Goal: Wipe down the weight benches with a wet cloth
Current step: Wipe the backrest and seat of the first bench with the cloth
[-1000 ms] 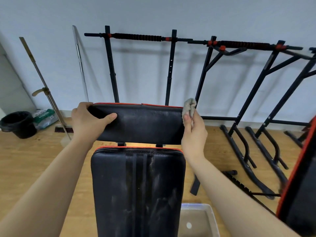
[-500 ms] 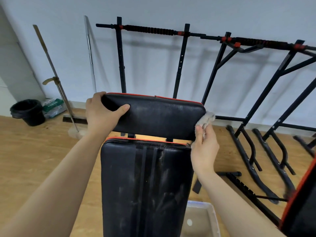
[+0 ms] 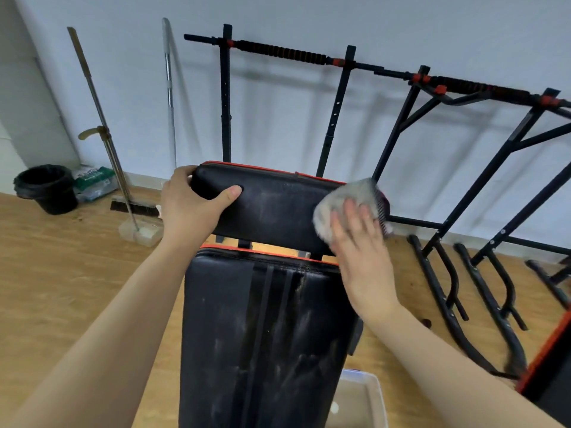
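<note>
Bench in front of me, black vinyl with red piping. My left hand [image 3: 191,205] grips the left end of the small upper pad [image 3: 272,205]: fingers curled over its far top edge, thumb pressed flat on the near face. My right hand [image 3: 360,242] lies flat on the right end of that same pad, fingers [image 3: 355,217] slightly spread and extended, pressing the grey cloth [image 3: 343,196] against the vinyl. The cloth is bunched, covers the pad's right corner and sticks out above and left of my fingertips; motion blur there, so its far edge is unclear.

The long pad [image 3: 262,335] runs toward me just below, a narrow gap between the two. Pale smeary streaks show on its surface.

A clear plastic tub [image 3: 370,396] sits on the wood floor [image 3: 61,273] at the bench's lower right. Black pull-up frames [image 3: 340,118] lean on the wall behind. Far left: black bin [image 3: 46,189], broom [image 3: 102,134].
</note>
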